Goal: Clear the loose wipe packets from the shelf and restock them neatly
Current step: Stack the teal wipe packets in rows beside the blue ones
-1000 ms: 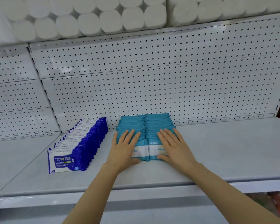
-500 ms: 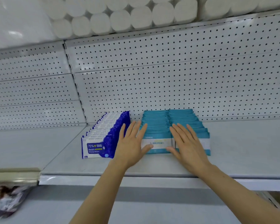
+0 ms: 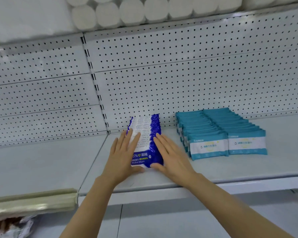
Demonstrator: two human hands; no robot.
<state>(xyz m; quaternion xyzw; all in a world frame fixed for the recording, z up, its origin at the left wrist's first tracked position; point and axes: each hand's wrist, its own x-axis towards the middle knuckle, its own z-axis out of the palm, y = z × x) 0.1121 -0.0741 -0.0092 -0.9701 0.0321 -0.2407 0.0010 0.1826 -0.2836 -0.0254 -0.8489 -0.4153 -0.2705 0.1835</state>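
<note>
My left hand (image 3: 123,158) and right hand (image 3: 172,159) lie flat with straight fingers, pressed against either side of the blue alcohol wipe row (image 3: 145,140) on the shelf (image 3: 213,170). The row's long axis runs away from me toward the pegboard back panel (image 3: 179,74). Both hands sit equally near. Right of this row, apart from it, stand the teal wipe rows (image 3: 220,133), already straight

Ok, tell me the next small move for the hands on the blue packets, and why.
Probably press both palms inward to square the row: the left hand and right hand lie flat along either side of the blue wipe packets, whose row leans slightly.
</note>
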